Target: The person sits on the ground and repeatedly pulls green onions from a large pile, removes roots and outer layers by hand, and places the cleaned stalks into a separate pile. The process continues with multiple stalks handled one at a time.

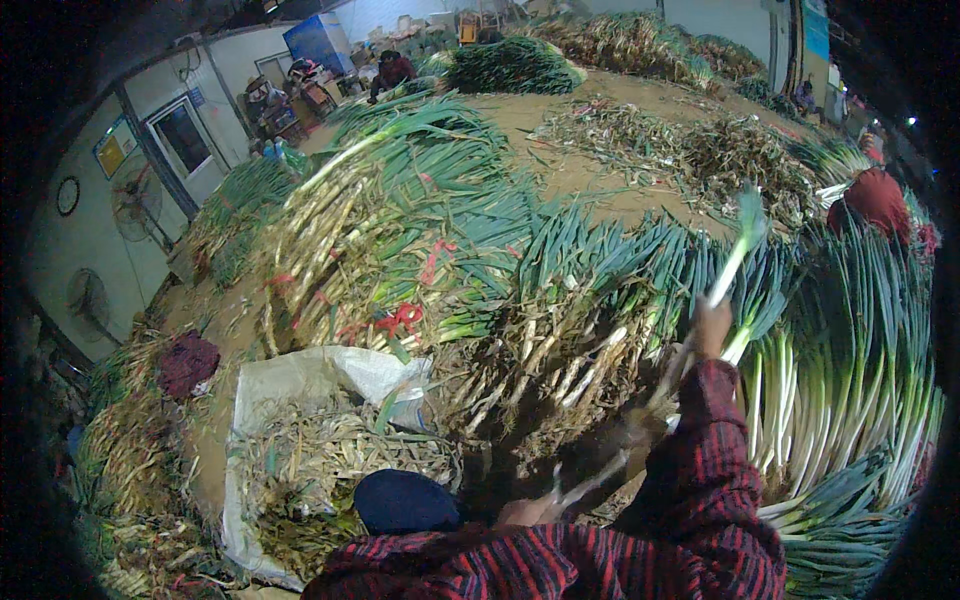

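My right hand [711,330] is raised over the pile, closed around a long green onion [727,281]. Its white stem and green top stick out above the fist, blurred, and brownish outer leaves trail below. Low in front of my body is my left hand [531,511], partly hidden by my striped clothing. A pale thin strip [600,476], seemingly a stripped leaf, runs out from its fingers. Untrimmed green onions [592,367] with dry skins and roots lie just ahead. To the right, cleaned green onions [810,412] with white stems lie in a dense row.
A white woven sack [281,375] at the left holds dry leaf scraps [330,450]. Tied bundles [390,225] with red ties are heaped ahead. More peelings [637,142] litter the floor. A person in a red head covering [874,202] is at the right, another person [391,73] farther back.
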The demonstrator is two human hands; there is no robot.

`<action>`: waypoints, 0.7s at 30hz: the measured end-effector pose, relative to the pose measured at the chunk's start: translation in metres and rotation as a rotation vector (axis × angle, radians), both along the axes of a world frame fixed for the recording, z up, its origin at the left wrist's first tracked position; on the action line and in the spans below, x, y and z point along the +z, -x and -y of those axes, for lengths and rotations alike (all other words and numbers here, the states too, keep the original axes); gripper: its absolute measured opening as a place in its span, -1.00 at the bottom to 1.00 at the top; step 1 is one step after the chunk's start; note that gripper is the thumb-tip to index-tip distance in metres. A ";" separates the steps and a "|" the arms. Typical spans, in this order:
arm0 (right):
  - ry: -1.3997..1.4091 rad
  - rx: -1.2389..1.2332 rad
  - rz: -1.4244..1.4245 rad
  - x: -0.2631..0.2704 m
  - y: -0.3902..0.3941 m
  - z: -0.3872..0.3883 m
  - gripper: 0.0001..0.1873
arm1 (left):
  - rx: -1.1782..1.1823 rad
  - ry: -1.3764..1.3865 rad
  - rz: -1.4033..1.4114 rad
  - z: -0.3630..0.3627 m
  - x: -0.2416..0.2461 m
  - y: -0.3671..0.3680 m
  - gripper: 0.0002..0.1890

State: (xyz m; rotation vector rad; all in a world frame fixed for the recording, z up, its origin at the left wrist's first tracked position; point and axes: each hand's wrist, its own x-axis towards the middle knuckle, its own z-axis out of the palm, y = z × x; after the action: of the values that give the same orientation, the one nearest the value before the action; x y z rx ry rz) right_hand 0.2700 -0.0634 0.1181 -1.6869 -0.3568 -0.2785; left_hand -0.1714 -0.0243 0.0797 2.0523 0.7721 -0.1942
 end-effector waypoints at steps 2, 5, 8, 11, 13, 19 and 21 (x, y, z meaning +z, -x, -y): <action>0.014 -0.035 0.016 0.003 -0.034 0.028 -0.66 | -0.209 -0.100 -0.144 -0.019 -0.012 0.018 -0.66; 0.246 -0.234 0.043 -0.018 -0.071 0.071 -0.66 | -0.600 -0.610 -0.170 -0.064 -0.026 0.020 -0.61; 0.335 -0.150 -0.340 -0.061 -0.077 0.110 -0.64 | -0.420 -0.694 -0.103 -0.100 -0.040 -0.032 -0.49; 0.870 -0.230 -0.396 -0.086 -0.067 0.132 -0.32 | -0.129 -0.291 -0.029 -0.122 -0.057 -0.099 -0.55; 0.922 -0.242 -0.323 -0.080 -0.064 0.134 -0.25 | -0.042 -0.362 -0.036 -0.128 -0.077 -0.142 -0.49; 0.753 0.278 -0.050 -0.035 -0.025 0.086 -0.46 | 0.034 -0.341 -0.237 -0.139 -0.155 -0.225 -0.39; 0.774 0.483 -0.162 -0.023 -0.003 0.069 -0.46 | 0.066 -0.244 -0.357 -0.143 -0.165 -0.246 -0.41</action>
State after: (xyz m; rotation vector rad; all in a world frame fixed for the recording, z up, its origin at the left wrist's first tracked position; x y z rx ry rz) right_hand 0.2727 -0.1322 0.0956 -2.2787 -0.8024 0.4080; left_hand 0.0742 0.1190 -0.0853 2.2472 1.1272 -0.4565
